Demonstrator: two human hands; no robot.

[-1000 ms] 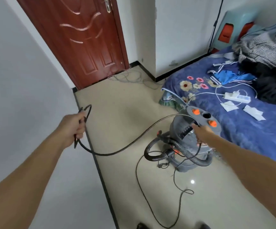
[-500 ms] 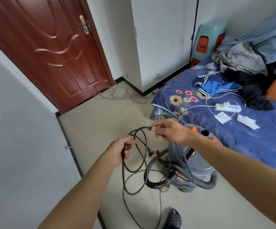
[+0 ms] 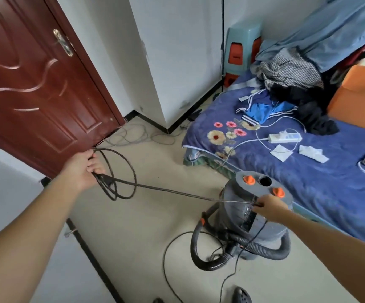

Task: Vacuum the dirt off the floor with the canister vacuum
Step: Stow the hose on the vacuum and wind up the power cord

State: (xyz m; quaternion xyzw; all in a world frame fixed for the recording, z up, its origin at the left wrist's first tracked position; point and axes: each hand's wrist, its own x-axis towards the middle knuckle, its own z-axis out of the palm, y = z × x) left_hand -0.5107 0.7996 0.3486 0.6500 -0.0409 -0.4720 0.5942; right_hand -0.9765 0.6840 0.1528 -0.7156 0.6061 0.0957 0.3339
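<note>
A grey canister vacuum (image 3: pixel 262 215) with orange knobs stands on the beige floor beside the bed. Its ribbed black hose (image 3: pixel 216 262) curls round its base. My left hand (image 3: pixel 83 166) grips several loops of the black power cord (image 3: pixel 122 171), with the plug hanging just below my fingers. A stretch of cord runs taut from there to my right hand (image 3: pixel 269 206), which pinches it beside the vacuum's top. More cord lies loose on the floor in front of the vacuum.
A bed with a blue flowered cover (image 3: pixel 308 162) fills the right side, holding a white power strip (image 3: pixel 285 137), a phone, tissues and clothes. A dark red door (image 3: pixel 35 84) stands at left. Grey cables (image 3: pixel 133 136) lie near it. My dark shoe (image 3: pixel 241 295) shows at the bottom.
My hands have drawn apart: the left moved up and left with the coiled loops, the right went down to the vacuum's top, pulling a length of cord taut between them.
</note>
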